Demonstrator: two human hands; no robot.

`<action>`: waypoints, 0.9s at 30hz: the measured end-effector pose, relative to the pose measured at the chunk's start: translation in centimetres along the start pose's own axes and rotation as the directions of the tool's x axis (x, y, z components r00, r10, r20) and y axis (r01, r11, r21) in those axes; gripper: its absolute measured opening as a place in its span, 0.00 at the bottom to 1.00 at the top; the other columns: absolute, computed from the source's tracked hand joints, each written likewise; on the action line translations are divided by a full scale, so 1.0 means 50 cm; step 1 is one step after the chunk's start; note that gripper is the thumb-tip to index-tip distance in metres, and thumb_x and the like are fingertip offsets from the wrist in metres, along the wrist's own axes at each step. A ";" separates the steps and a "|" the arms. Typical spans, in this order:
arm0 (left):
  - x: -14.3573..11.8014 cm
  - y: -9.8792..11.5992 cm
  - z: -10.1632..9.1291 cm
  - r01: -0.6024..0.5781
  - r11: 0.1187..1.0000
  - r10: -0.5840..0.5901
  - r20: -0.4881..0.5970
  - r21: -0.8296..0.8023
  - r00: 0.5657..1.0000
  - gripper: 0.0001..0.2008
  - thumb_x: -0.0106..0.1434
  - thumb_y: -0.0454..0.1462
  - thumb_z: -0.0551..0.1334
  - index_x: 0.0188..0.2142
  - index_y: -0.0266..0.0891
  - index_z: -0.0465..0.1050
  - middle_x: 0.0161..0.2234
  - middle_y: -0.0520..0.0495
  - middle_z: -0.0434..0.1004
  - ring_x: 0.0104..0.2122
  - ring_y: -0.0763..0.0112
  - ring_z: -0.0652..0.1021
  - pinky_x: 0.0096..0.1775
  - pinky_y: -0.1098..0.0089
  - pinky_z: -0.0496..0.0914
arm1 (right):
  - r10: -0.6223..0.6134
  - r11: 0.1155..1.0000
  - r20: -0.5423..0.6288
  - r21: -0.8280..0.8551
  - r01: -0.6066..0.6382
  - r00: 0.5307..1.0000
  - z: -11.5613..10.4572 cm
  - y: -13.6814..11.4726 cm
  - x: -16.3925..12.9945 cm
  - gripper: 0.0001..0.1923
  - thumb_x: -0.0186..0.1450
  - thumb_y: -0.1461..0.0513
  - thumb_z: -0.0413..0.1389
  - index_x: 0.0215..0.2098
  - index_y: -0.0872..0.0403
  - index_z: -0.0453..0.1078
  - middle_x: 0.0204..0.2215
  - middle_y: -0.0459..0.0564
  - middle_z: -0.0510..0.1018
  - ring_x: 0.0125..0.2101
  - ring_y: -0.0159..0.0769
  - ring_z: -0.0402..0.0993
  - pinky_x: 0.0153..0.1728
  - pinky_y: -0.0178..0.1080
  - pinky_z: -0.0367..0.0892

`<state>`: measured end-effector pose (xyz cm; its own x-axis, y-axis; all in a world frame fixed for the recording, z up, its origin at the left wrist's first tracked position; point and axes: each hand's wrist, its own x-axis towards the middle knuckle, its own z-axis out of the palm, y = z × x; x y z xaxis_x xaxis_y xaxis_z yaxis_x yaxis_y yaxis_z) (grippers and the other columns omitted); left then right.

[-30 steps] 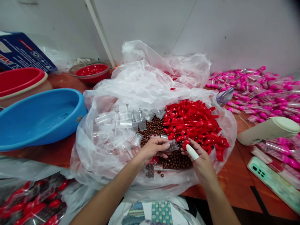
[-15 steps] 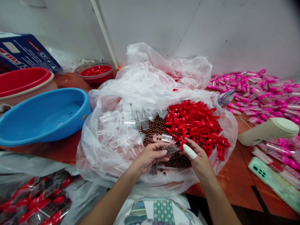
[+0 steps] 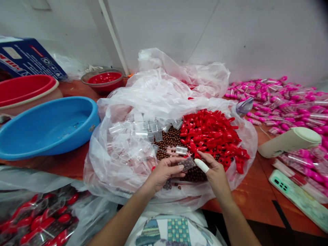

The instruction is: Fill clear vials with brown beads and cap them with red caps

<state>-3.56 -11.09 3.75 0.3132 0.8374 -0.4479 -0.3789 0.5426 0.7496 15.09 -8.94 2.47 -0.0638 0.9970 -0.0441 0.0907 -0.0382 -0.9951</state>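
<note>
My left hand (image 3: 164, 172) grips a small clear plastic tube (image 3: 188, 163) filled with brown beads, just above the pile of brown beads (image 3: 176, 140). My right hand (image 3: 214, 171), with a white cot on one finger, pinches a red cap (image 3: 197, 156) at the tube's open end. Both hands hover over a large clear plastic bag (image 3: 153, 99). The bag holds a heap of red caps (image 3: 212, 133) on the right and several empty clear tubes (image 3: 133, 136) on the left.
A blue basin (image 3: 48, 126) and a red basin (image 3: 23, 89) stand at the left, a red bowl (image 3: 104, 79) behind. Pink-capped filled tubes (image 3: 287, 102) cover the right. A cream bottle (image 3: 289, 141) and a phone (image 3: 297, 198) lie near the right edge. Red-capped tubes in a bag (image 3: 38, 218) lie front left.
My right hand has moved left with a red cap, from the cap heap to the mouth of the tube. My left hand keeps its hold on the tube.
</note>
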 end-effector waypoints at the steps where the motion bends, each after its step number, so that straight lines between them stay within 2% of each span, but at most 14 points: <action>1: 0.001 -0.002 0.001 -0.002 1.000 0.002 -0.008 0.005 1.000 0.22 0.49 0.37 0.69 0.44 0.36 0.74 0.43 0.41 0.76 0.36 0.67 0.78 0.38 0.71 0.72 | -0.002 1.000 0.010 -0.019 0.002 1.000 0.002 -0.002 -0.002 0.18 0.57 0.57 0.58 0.47 0.47 0.71 0.47 0.47 0.74 0.49 0.40 0.68 0.54 0.47 0.57; 6: 0.004 -0.008 0.003 -0.039 0.999 0.040 -0.032 0.017 0.999 0.21 0.51 0.37 0.67 0.45 0.36 0.74 0.43 0.41 0.76 0.39 0.66 0.77 0.40 0.70 0.72 | -0.006 0.998 0.130 -0.065 0.015 0.991 0.005 -0.013 -0.017 0.21 0.60 0.58 0.54 0.53 0.45 0.65 0.54 0.44 0.68 0.56 0.40 0.61 0.58 0.49 0.50; 9: 0.003 -0.009 0.003 -0.077 0.997 0.077 -0.033 0.023 0.996 0.20 0.52 0.36 0.67 0.46 0.36 0.73 0.45 0.41 0.75 0.41 0.65 0.76 0.42 0.69 0.72 | -0.030 0.996 0.156 -0.080 0.043 0.987 0.002 -0.020 -0.022 0.22 0.60 0.59 0.54 0.54 0.45 0.63 0.55 0.44 0.66 0.57 0.40 0.59 0.59 0.49 0.48; 11: 0.002 -0.009 0.004 -0.093 0.995 0.094 -0.036 0.026 0.995 0.20 0.52 0.36 0.66 0.46 0.37 0.73 0.45 0.42 0.75 0.41 0.65 0.76 0.42 0.69 0.71 | -0.015 0.998 0.139 -0.058 0.023 0.990 0.000 -0.023 -0.023 0.21 0.60 0.58 0.55 0.52 0.46 0.66 0.53 0.44 0.68 0.55 0.40 0.61 0.58 0.50 0.50; 14: 0.000 -0.007 0.009 -0.104 0.994 0.105 -0.036 0.034 0.994 0.19 0.52 0.36 0.66 0.46 0.37 0.74 0.44 0.43 0.76 0.41 0.65 0.76 0.42 0.69 0.72 | 0.039 0.999 0.048 -0.006 -0.039 0.998 0.002 -0.021 -0.020 0.18 0.57 0.58 0.59 0.46 0.47 0.71 0.48 0.45 0.74 0.50 0.42 0.68 0.56 0.50 0.55; 17: 0.000 -0.006 0.013 -0.121 0.992 0.122 -0.034 0.044 0.992 0.19 0.52 0.36 0.66 0.45 0.37 0.74 0.42 0.43 0.77 0.40 0.65 0.76 0.42 0.69 0.72 | 0.057 0.998 -0.018 0.020 -0.056 0.998 0.008 -0.017 -0.020 0.18 0.56 0.58 0.60 0.45 0.47 0.72 0.46 0.45 0.75 0.49 0.42 0.70 0.56 0.50 0.56; 19: -0.001 -0.005 0.015 -0.125 0.991 0.127 -0.053 0.040 0.990 0.19 0.51 0.36 0.67 0.45 0.37 0.74 0.42 0.43 0.76 0.38 0.67 0.77 0.40 0.69 0.72 | 0.020 1.000 0.017 0.010 -0.020 1.000 0.013 -0.012 -0.022 0.20 0.57 0.58 0.59 0.49 0.47 0.69 0.50 0.45 0.72 0.51 0.42 0.67 0.57 0.50 0.54; 23: -0.004 0.002 0.017 -0.116 0.993 0.113 -0.078 -0.032 0.991 0.20 0.50 0.36 0.68 0.44 0.37 0.75 0.43 0.43 0.76 0.37 0.66 0.77 0.38 0.69 0.73 | -0.145 0.981 0.126 -0.110 0.159 0.981 0.021 0.001 -0.027 0.27 0.59 0.60 0.57 0.57 0.46 0.59 0.58 0.45 0.62 0.57 0.40 0.57 0.59 0.47 0.51; 27: -0.005 -0.001 0.022 -0.096 0.991 0.089 -0.075 -0.091 0.993 0.20 0.49 0.35 0.68 0.44 0.37 0.75 0.42 0.42 0.77 0.36 0.66 0.77 0.40 0.65 0.72 | -0.255 0.923 0.135 -0.260 0.283 0.957 0.025 0.011 -0.030 0.32 0.59 0.62 0.57 0.60 0.46 0.54 0.59 0.44 0.59 0.58 0.39 0.55 0.59 0.44 0.51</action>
<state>-2.65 -11.38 4.36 0.2121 0.8851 -0.4142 -0.4847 0.4633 0.7419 13.97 -10.52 1.89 -0.2183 0.9552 0.1998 0.3236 0.2640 -0.9086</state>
